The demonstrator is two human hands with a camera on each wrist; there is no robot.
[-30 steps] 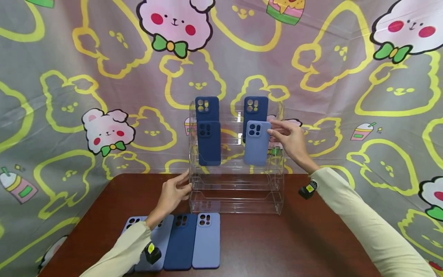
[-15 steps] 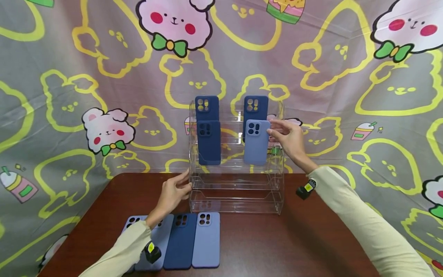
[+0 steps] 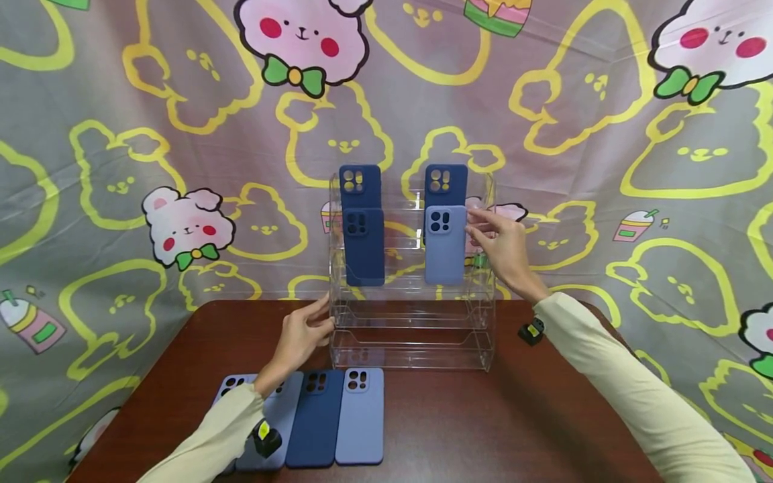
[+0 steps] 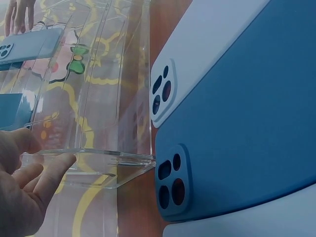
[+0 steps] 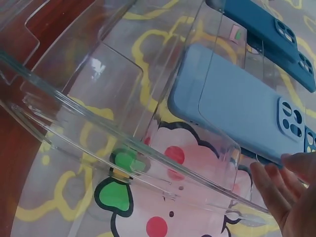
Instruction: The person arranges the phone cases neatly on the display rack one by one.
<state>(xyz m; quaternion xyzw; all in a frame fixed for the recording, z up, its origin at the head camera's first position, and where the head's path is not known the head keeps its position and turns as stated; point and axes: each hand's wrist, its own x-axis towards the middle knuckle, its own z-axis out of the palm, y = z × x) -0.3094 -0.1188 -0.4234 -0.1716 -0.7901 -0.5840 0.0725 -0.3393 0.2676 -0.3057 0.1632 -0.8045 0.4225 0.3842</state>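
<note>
In the head view, my right hand [image 3: 504,245] pinches the right edge of a light blue phone case [image 3: 445,248]. The case stands in an upper tier of a clear acrylic display stand [image 3: 413,359], in front of a dark blue case [image 3: 447,184]. Its camera cutouts are at the top. The right wrist view shows the thumb at the edge of this light case [image 5: 232,103], near its camera end. My left hand [image 3: 302,335] grips the stand's left side; in the left wrist view its thumb and fingers lie at the clear side panel [image 4: 98,154].
Two more dark blue cases, one upper [image 3: 360,181] and one lower [image 3: 364,251], stand at the stand's left. On the brown table [image 3: 471,422] lie several cases in a row, including a dark blue one [image 3: 314,422] and a light one [image 3: 360,422]. A cartoon-print cloth [image 3: 199,147] hangs behind.
The light blue case has shifted slightly left and straightened in its tier, with my right hand following it. My left hand stays at the stand's side.
</note>
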